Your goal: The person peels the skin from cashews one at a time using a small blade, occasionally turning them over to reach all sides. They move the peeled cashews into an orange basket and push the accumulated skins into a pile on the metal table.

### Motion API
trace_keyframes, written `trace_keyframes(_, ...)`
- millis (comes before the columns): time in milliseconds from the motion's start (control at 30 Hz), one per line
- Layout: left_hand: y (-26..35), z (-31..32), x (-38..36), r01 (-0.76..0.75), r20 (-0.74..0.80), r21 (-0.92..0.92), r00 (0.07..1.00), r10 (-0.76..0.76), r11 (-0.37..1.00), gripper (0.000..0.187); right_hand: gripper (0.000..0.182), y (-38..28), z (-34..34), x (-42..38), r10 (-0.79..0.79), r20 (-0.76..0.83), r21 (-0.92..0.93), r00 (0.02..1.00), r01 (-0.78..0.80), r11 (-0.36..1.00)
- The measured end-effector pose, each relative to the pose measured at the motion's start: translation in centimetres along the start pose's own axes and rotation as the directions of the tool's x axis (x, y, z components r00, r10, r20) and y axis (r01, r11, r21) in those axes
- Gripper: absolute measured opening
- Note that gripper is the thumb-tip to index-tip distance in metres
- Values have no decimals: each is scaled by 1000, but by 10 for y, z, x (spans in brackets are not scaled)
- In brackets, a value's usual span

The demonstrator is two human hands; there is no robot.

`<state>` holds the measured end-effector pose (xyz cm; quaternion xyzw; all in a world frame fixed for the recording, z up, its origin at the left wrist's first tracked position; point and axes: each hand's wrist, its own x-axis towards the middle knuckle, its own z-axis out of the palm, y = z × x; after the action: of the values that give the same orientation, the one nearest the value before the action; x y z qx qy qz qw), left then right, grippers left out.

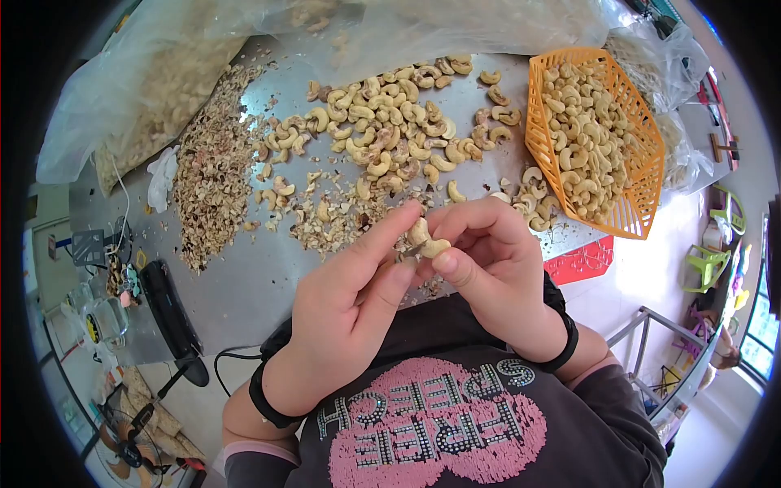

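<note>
My left hand (346, 301) and my right hand (504, 281) meet at the front edge of the metal table. Between the thumb and fingers of my right hand is a pale cashew nut (434, 248). Another cashew nut (418, 231) lies against it, by the left index fingertip. My left fingers are closed in a pinch; a small dark sliver shows near the thumb, too small to name. Beyond the hands lie a heap of cashew nuts (386, 122), some with brown skin patches, and skin flakes (325, 224).
An orange plastic basket (535, 134) of peeled cashews stands at the right. A long pile of brown skin bits (213, 163) runs along the left. Large clear plastic bags (455, 28) cover the back. A black elongated device (167, 309) lies at the left edge.
</note>
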<state>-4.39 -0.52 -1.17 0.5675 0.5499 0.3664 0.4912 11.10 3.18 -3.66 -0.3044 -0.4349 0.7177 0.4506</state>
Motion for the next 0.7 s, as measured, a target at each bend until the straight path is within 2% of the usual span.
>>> trace_keyframes(133,1,3,-1,28,-7,-13,1000,-28,1000,42,16,-1,0,0,-50,1,-52,999,50,997)
trace_keyframes(200,-5,6,-1,-41,-63,32,997,43,999,42,16,-1,1,0,-66,-13,-72,998,65,995)
trace_keyframes(333,-7,6,1,-124,-58,106,990,131,987,45,16,0,2,-3,-78,-57,-161,995,68,985)
trace_keyframes(400,-3,6,4,-224,-55,375,963,263,899,44,16,1,2,-3,-85,-72,-183,994,70,981)
trace_keyframes(433,-5,6,5,-224,-55,375,963,263,899,44,16,1,2,-3,-89,-79,-194,993,72,978)
trace_keyframes(500,-13,8,7,-332,-100,489,897,430,806,40,15,2,3,-4,-93,-86,-206,992,74,976)
trace_keyframes(600,-6,3,9,-292,-87,420,930,358,859,36,15,1,4,-5,-108,-61,-236,992,91,967)
trace_keyframes(633,-7,2,8,-292,-87,420,930,358,859,36,15,-1,4,-3,-86,-59,-166,995,75,983)
trace_keyframes(700,-9,1,6,-232,-96,224,961,258,946,38,14,-1,4,-2,-64,-55,-94,996,59,994)
